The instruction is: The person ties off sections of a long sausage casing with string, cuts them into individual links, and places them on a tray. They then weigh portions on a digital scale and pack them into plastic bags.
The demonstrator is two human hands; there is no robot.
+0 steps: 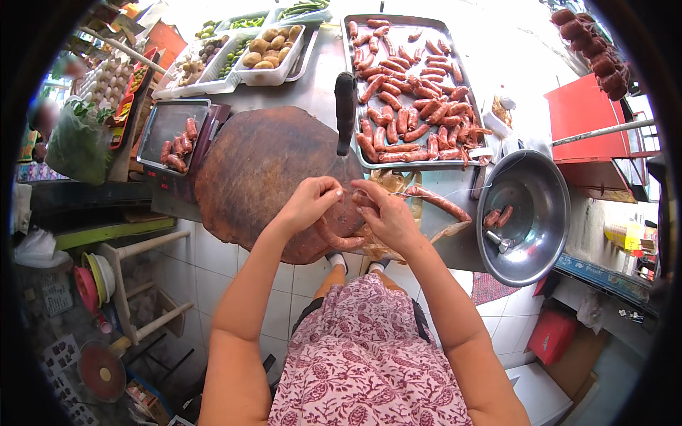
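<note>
Here, right hand (389, 219) pinches string (465, 188), left hand (310, 204) hold unclear; knife (345, 106) and tray (430, 32) lie beyond.

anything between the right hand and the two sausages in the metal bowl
Yes. A longer sausage lies just right of the right hand, then the left rim of the bowl stands before the two sausages. A thin thread also crosses the gap.

Chopping block (266, 153) before me on the table (323, 82).
Left of the block stands the scale (168, 183), sausages (187, 143) on it; beyond the block to the right lies the sausage tray (428, 34), the potato tub (264, 77) left of that. Right of my right grip (389, 216), the bowl (526, 238) holds two links (505, 216).
</note>
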